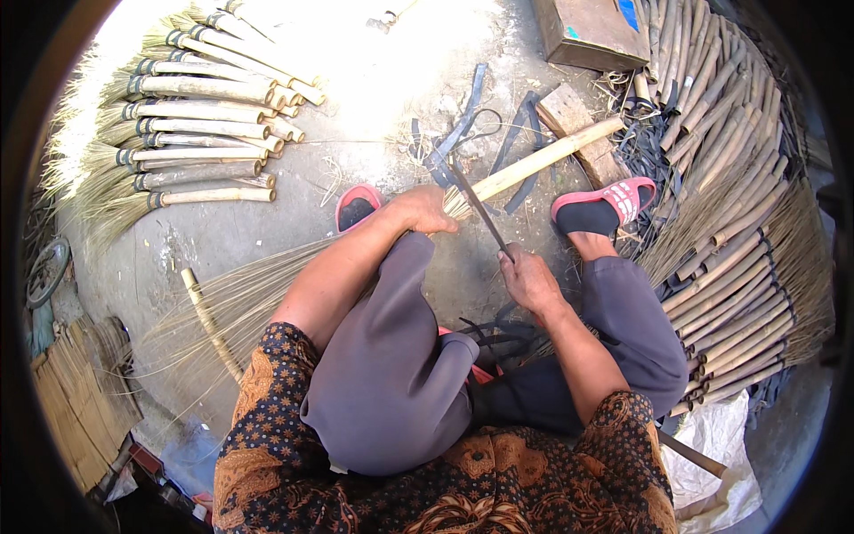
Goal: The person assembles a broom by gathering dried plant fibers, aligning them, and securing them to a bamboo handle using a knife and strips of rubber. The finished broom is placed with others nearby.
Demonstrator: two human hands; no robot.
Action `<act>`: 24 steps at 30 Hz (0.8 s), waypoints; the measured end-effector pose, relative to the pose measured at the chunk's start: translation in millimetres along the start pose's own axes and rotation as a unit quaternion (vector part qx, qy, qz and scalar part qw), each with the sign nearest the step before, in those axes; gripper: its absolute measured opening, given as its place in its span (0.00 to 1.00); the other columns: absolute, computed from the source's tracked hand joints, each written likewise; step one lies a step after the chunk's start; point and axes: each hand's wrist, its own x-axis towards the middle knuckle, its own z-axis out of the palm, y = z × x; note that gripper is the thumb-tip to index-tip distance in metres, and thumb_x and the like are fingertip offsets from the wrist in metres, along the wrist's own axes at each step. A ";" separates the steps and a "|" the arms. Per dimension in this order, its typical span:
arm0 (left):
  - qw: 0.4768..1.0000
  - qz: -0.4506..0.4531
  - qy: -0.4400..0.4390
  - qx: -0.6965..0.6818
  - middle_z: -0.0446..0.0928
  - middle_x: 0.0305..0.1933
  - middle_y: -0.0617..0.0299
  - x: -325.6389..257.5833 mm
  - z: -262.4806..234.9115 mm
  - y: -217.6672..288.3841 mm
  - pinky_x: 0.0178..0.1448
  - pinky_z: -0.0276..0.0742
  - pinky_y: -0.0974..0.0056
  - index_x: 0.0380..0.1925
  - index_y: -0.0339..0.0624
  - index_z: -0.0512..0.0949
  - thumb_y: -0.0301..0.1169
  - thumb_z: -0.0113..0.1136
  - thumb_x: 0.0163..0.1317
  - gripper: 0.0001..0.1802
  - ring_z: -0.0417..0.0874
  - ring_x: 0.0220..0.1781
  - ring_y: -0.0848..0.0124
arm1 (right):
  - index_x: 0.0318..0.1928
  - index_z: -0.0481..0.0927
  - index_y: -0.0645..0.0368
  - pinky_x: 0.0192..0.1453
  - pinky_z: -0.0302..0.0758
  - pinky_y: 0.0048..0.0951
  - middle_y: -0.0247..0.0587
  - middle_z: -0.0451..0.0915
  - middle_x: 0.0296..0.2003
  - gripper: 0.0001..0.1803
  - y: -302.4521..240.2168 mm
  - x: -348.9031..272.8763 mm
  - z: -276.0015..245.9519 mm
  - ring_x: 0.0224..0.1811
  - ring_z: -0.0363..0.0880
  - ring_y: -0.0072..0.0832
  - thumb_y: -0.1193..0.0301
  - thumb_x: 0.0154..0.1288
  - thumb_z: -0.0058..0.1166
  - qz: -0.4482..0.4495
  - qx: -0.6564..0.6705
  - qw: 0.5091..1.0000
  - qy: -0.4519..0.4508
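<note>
My left hand (pixel 425 210) grips a broom (pixel 525 166) where its straw bristles meet the pale bamboo handle. The bristles (pixel 240 298) fan out to the lower left under my arm, and the handle points up to the right. My right hand (pixel 527 276) holds a dark strap (pixel 478 203), pulled taut up toward the binding point by my left hand. I sit on the concrete floor with grey trousers and red sandals (pixel 607 203).
Finished brooms (pixel 196 133) lie stacked at upper left. A large pile of bamboo handles and brooms (pixel 738 222) fills the right side. Dark strap offcuts (pixel 498 133), a wood block (pixel 578 129), a wooden box (pixel 592 31) and a loose bamboo stick (pixel 209 322) lie around.
</note>
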 end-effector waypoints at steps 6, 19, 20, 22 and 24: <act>0.995 -0.035 0.084 0.047 0.87 0.42 0.34 -12.2 6.3 10.7 0.55 0.83 0.49 0.41 0.21 0.83 0.48 0.73 0.49 0.34 0.90 0.49 0.46 | 0.48 0.78 0.64 0.50 0.76 0.62 0.72 0.83 0.36 0.17 -6.4 3.7 2.5 0.45 0.82 0.70 0.61 0.81 0.47 -0.032 -0.032 0.999 -0.017; 0.999 0.007 -0.023 -0.027 0.88 0.37 0.45 21.8 8.1 -23.0 0.48 0.82 0.54 0.42 0.33 0.87 0.44 0.73 0.50 0.26 0.89 0.41 0.55 | 0.48 0.77 0.63 0.48 0.77 0.61 0.69 0.83 0.35 0.15 -2.6 2.5 2.3 0.44 0.83 0.68 0.63 0.80 0.48 -0.056 -0.004 0.998 0.015; 0.999 0.011 -0.025 -0.045 0.88 0.38 0.44 23.5 5.0 -27.7 0.48 0.82 0.54 0.41 0.31 0.87 0.47 0.74 0.50 0.28 0.90 0.41 0.54 | 0.48 0.77 0.63 0.48 0.77 0.61 0.70 0.83 0.35 0.14 -3.4 1.5 2.8 0.44 0.83 0.68 0.63 0.80 0.48 -0.052 -0.005 0.999 0.003; 0.995 0.037 -0.030 -0.091 0.88 0.38 0.42 19.3 7.9 -26.6 0.49 0.83 0.52 0.38 0.27 0.87 0.51 0.76 0.49 0.32 0.90 0.43 0.53 | 0.47 0.77 0.63 0.48 0.77 0.62 0.71 0.83 0.35 0.14 -5.1 1.4 3.1 0.44 0.83 0.68 0.63 0.80 0.49 -0.017 0.010 1.000 0.011; 0.997 0.015 0.010 -0.071 0.88 0.39 0.42 7.4 11.3 -17.8 0.50 0.84 0.52 0.38 0.26 0.86 0.50 0.76 0.50 0.32 0.91 0.44 0.53 | 0.47 0.77 0.64 0.48 0.77 0.62 0.71 0.83 0.35 0.15 -8.0 2.8 4.5 0.44 0.83 0.69 0.63 0.80 0.49 -0.013 0.005 1.000 0.004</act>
